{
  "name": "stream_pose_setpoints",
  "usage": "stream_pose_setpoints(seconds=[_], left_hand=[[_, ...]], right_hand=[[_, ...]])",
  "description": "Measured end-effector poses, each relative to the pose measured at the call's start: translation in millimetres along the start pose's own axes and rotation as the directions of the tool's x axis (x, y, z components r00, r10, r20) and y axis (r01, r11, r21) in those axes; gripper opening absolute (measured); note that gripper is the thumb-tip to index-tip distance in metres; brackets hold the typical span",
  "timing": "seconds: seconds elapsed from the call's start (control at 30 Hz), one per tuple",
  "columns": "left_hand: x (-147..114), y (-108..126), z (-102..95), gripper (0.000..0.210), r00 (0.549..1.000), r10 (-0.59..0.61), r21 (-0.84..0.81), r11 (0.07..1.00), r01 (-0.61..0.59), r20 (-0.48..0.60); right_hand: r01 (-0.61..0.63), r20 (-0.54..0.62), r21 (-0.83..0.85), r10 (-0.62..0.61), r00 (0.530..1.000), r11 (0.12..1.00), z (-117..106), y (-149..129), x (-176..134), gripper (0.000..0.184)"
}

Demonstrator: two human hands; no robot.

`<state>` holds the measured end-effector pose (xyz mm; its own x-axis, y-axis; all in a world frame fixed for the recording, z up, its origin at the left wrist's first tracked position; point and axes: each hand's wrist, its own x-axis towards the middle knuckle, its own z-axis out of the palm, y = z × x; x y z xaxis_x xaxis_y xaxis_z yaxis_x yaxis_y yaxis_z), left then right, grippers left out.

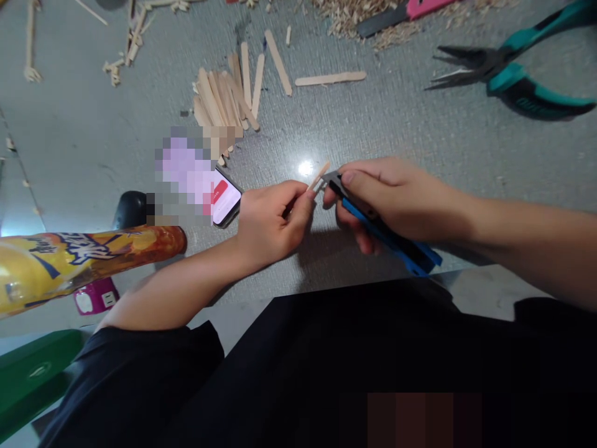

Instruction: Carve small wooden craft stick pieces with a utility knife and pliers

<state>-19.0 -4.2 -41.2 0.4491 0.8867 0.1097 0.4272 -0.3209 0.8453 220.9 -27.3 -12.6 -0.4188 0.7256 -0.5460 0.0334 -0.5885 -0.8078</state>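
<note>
My left hand (275,218) is closed, pinching a thin wooden craft stick (319,176) whose far end points up and to the right. My right hand (380,193) grips a blue and black utility knife (380,227). Its blade lies at the side of the stick, just beyond my left fingertips; whether it is cutting in I cannot tell. Behind my left hand lies a phone (228,202) with a lit, partly blurred screen. A pile of flat craft sticks (219,96) spreads above it, and one single stick (331,79) lies apart to the right.
Teal and black pliers (494,68) rest at the upper right. A pink-handled blade (387,20) lies on wood shavings (342,15) at the back. On the left are a yellow-labelled bottle (93,258), a purple box (96,297), a dark rounded object (132,210) and joined stick pieces (135,40).
</note>
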Motion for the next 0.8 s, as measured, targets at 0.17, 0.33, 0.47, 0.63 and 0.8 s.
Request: stream_pose_setpoints(seconds=[0.17, 0.33, 0.47, 0.63, 0.8], left_hand=[[-0.6, -1.4, 1.2, 0.042, 0.999, 0.04, 0.026, 0.999, -0.04, 0.008], [-0.6, -0.2, 0.7, 0.042, 0.999, -0.031, -0.042, 0.999, 0.032, 0.031], [-0.2, 1.4, 0.0, 0.046, 0.999, -0.039, -0.065, 0.997, 0.041, 0.032], [0.1, 2.6, -1.7, 0.049, 1.0, 0.0, -0.056, 0.998, 0.0, 0.005], [-0.7, 2.0, -2.1, 0.054, 0.998, -0.056, -0.098, 0.993, 0.059, 0.034]], right_hand=[[-0.06, 0.026, 0.052, 0.059, 0.998, 0.997, 1.8, -4.3, 0.5, 0.026], [-0.115, 0.032, 0.077, 0.113, 0.993, 0.99, 1.3, -8.8, -0.2, 0.021], [-0.119, 0.054, 0.109, 0.114, 0.992, 0.987, 1.0, -11.4, -1.2, 0.019], [-0.145, 0.079, 0.154, 0.134, 0.988, 0.977, -0.2, -16.5, -3.5, 0.019], [-0.155, 0.073, 0.082, 0.149, 0.986, 0.985, -5.9, -20.6, -1.8, 0.022]])
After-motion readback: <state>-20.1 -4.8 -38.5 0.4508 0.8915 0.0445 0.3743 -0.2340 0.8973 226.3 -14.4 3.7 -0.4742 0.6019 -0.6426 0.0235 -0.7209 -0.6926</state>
